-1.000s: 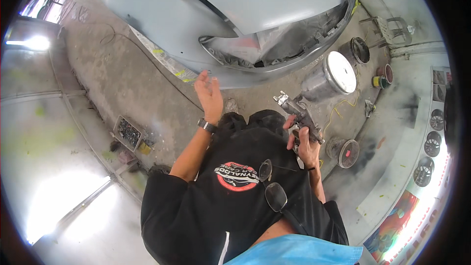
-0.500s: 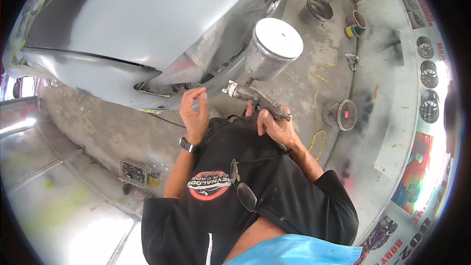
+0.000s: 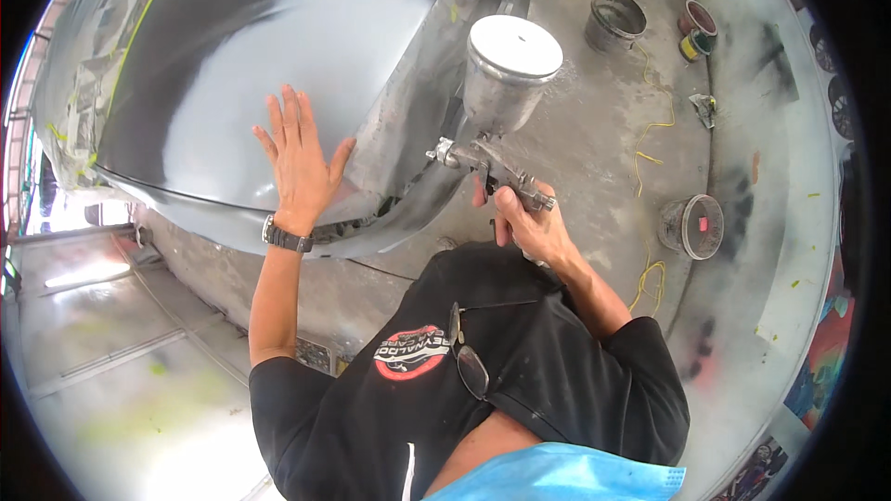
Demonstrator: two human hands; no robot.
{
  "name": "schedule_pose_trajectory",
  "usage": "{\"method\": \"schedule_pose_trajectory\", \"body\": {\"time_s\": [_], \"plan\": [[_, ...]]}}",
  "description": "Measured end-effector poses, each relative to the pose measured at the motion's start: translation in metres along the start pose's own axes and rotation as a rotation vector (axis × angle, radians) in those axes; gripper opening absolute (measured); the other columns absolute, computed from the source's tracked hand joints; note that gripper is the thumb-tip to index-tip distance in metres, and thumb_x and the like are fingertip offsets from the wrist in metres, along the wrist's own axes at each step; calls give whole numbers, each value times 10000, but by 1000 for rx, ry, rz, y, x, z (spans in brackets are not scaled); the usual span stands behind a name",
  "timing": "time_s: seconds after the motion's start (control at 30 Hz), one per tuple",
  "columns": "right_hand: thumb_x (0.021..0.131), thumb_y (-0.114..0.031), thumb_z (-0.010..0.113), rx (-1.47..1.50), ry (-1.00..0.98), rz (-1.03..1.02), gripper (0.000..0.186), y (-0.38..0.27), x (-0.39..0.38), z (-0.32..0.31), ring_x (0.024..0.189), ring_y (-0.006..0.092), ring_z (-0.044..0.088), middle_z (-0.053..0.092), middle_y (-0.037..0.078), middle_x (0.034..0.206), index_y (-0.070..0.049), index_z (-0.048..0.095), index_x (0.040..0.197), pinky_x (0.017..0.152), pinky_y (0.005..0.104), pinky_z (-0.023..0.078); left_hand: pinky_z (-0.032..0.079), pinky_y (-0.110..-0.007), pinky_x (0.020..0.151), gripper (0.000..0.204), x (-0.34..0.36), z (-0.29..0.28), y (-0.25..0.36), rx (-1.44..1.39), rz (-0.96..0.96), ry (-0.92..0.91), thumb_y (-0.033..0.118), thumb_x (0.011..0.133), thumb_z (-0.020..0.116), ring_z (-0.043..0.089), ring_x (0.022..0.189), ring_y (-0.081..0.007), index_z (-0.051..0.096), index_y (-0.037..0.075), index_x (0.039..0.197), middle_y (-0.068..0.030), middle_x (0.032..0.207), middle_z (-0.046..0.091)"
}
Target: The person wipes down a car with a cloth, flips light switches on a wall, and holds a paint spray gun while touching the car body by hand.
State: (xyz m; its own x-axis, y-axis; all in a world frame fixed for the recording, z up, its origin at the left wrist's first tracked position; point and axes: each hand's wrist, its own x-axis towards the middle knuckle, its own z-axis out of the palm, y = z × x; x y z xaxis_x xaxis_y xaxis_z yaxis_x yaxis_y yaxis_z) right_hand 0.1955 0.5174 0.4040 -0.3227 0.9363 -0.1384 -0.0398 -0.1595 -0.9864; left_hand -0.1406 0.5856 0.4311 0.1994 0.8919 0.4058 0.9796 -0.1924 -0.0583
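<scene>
My right hand (image 3: 531,227) is closed around the grip of a paint spray gun (image 3: 492,170), its nozzle pointing left. On top of the gun stands a metal paint cup (image 3: 506,93) with a white lid, slightly tilted. With fingers stretched and spread, my left hand (image 3: 302,162) is over the front edge of a car hood (image 3: 306,65); whether the palm touches the surface I cannot tell. The hood carries a pale grey patch surrounded by darker grey. A watch (image 3: 286,235) is on my left wrist.
On the concrete floor to the right stand a dark bucket (image 3: 615,20), a bucket with a red spot (image 3: 691,226) and smaller cans (image 3: 697,30). A yellow cord (image 3: 657,124) runs along the floor near the paint-stained wall (image 3: 756,176). Masking film (image 3: 79,65) covers the car's left part.
My left hand has moved forward and left from near the spray gun to the hood, its fingers opening out. The gun stays in my right hand. The view has shifted.
</scene>
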Motion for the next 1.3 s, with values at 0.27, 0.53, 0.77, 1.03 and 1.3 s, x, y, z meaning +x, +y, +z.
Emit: {"method": "schedule_pose_trajectory", "body": {"time_s": [0.27,0.53,0.77,1.03,1.3], "plan": [[1058,-466,526,63,59,-46,468,8,-9,-18,516,79,553,646,12,805,-27,684,1104,513,272,438,76,-689,1209,943,34,16,25,6,107,-142,442,935,698,87,1572,-433,226,-32,1599,-205,1699,158],[1005,-331,666,166,214,109,384,44,-11,-6,525,86,552,653,27,840,21,671,1159,483,260,459,393,-469,1145,528,-22,38,67,-749,118,-258,251,900,761,508,1352,-386,623,21,1355,-198,1464,544],[983,-233,694,21,408,135,280,76,-2,-3,600,92,531,634,25,809,19,687,1106,542,287,463,335,-390,1183,605,-100,66,47,-1403,-295,-1275,458,1056,525,456,1424,-293,516,37,1491,-151,1537,499],[942,-140,731,-122,501,178,305,105,-24,3,769,148,580,673,92,835,36,688,1188,734,319,503,279,-357,1222,702,-161,125,58,-1477,-237,-1659,530,1080,444,426,1454,-251,447,-10,1529,-167,1562,474],[953,-117,728,-37,413,181,345,204,-4,-10,938,157,645,725,138,1033,28,658,1258,859,316,514,394,-423,1156,696,-279,154,83,-907,-436,-1331,503,1011,573,533,1361,-382,544,-60,1418,-270,1428,578]]}}
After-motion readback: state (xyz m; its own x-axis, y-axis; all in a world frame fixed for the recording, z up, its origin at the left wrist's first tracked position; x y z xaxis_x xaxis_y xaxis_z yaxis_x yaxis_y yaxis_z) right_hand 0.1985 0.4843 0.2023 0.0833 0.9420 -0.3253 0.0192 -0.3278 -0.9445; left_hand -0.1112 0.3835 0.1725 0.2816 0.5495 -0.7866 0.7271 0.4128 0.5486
